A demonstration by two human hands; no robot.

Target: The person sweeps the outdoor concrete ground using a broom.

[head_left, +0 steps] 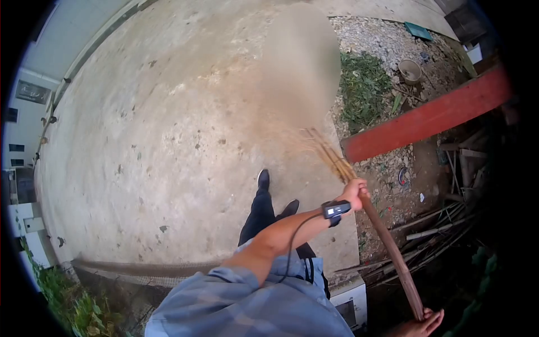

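A long-handled bamboo rake [393, 247] slants across the right side, its thin yellowish tines [332, 157] pointing away from me over the concrete's edge. My left hand [355, 194] is closed round the handle just behind the tines. On that wrist sits a small black device with a cable. Low at the right edge of the view, my right hand [428, 323] grips the handle's near end, some of its fingers stretched past the wood. The far tips of the tines are smeared by motion.
A red beam [426, 115] juts in just right of the tines. Beyond it are cut green plants [362, 87], gravel, a bucket [410, 71] and a teal pan [418, 31]. Bamboo poles [438, 227] lie at right. Concrete [157, 151] spreads left; a blurred oval hides its far part.
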